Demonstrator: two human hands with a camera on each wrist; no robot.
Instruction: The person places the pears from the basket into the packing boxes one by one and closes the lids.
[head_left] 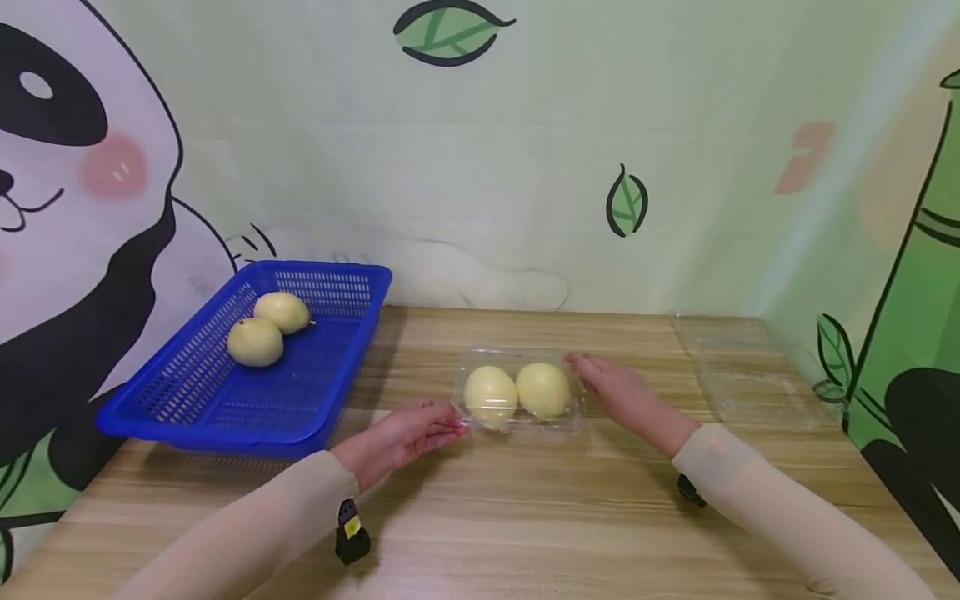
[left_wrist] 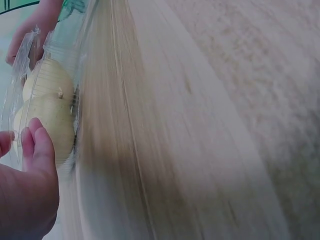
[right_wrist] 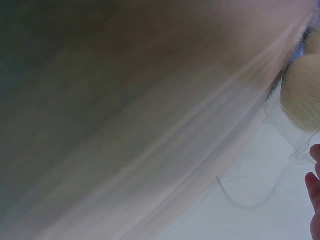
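Note:
Two pale yellow-green pears (head_left: 491, 396) sit side by side in a clear plastic fruit box (head_left: 517, 357) with its lid over them, on the wooden table. My left hand (head_left: 412, 429) pinches the box's left edge between thumb and fingertips. At the opposite end, my right hand (head_left: 618, 392) grips the back right corner. In the left wrist view both hands are at the box, the left hand (left_wrist: 30, 185) near and the right hand (left_wrist: 37, 30) beyond the pears. Only the fingertips of the right hand (right_wrist: 314, 185) show in the right wrist view.
A blue perforated basket (head_left: 315, 408) with two more pears (head_left: 256, 342) stands at the left. Another clear plastic container (head_left: 757, 375) lies at the right back of the table (head_left: 525, 517). A printed panda backdrop (head_left: 480, 167) hangs behind.

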